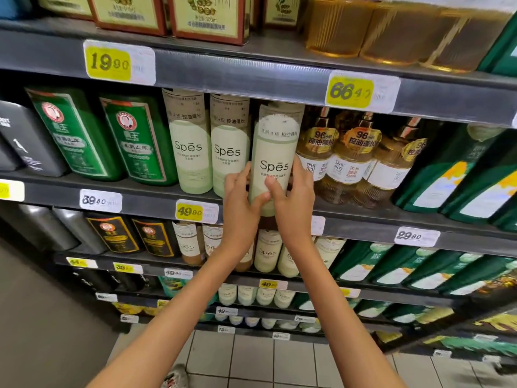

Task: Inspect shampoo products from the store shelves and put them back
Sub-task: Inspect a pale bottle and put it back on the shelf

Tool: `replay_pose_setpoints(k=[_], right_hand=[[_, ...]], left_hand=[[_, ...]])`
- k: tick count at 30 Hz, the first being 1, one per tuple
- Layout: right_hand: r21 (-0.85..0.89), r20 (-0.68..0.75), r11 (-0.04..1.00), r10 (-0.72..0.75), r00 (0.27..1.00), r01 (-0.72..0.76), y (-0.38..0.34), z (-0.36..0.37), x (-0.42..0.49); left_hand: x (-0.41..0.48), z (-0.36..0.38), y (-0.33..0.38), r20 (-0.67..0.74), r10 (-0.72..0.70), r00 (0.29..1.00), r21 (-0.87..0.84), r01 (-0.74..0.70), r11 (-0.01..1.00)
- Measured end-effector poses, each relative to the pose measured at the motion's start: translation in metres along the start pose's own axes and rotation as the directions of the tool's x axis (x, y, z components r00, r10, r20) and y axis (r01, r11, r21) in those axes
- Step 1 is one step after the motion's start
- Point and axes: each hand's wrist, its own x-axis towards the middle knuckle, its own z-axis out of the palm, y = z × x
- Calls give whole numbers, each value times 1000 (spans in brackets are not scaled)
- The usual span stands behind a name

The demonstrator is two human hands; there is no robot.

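- While gripping the Spēs bottle (275,152) low with left hand (240,200) at nine o'clock, right hand (295,197) at three, keep upright.
- Steer clear of amber bottles (349,152) alongside.

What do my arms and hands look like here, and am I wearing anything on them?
Both forearms are bare from the bottom of the picture up to the wrists, with no sleeves in view. The left hand and right hand are bare too: no gloves, watch, bracelet or rings on the parts that show.

Matt pale-green plastic bottle (272,161); glossy amber bottles (349,155); dark metal shelf (251,77).
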Motion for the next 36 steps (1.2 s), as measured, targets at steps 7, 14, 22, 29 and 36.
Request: replay_pose_setpoints(k=[7,14,22,29,36], right_hand=[[59,-106,996,69,992,-63,5,11,-9],[-23,108,991,133,985,-131,22,2,-24],[-43,198,976,216,956,-212,23,0,-10],[-45,219,977,211,953,-207,27,1,-5],[-50,198,972,234,952,-229,37,6,-3]], left_hand=[[-6,5,0,-115,14,993,33,-10,999],[-10,-3,-4,-13,-28,1000,128,30,991],[1,-2,-2,66,-121,990,114,113,987],[10,-9,-5,77,-144,987,61,139,988],[13,-15,-3,110,-188,976,84,179,980]])
